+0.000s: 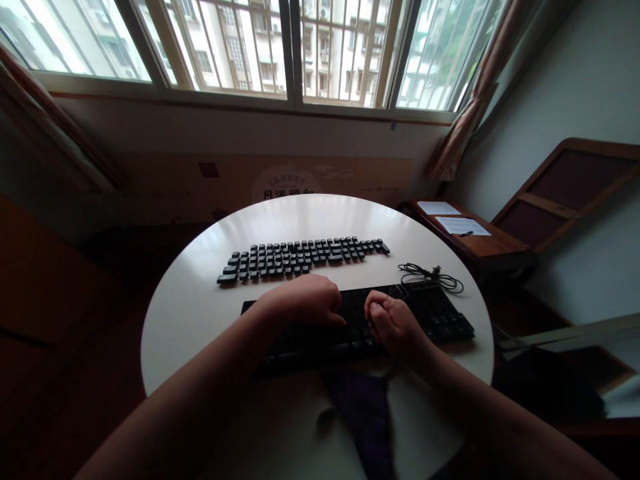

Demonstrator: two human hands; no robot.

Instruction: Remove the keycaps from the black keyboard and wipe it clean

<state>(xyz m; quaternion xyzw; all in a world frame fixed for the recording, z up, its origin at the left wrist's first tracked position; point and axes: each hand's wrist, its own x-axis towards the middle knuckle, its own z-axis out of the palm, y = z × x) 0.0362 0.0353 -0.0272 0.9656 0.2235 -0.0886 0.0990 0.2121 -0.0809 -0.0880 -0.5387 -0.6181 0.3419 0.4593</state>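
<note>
Left hand (313, 300) bends over the keyboard (443, 323), fingers curled under, can't tell if gripping; loose keycaps (303, 253) sit in rows just beyond it, and a careless forward swing of that wrist would likely scatter them out of order. Right hand (393, 323) is bunched, thumb against fingers, over the keyboard right of center, any pinched item hidden. Farther right, a coiled cable (425, 272) lies on the table (185, 313), where snagging it could drag things askew.

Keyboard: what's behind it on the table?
Behind the keyboard: rows of keycaps, and a cable toward the right. What the left hand hides, between keycaps and keyboard, cannot be seen.
</note>
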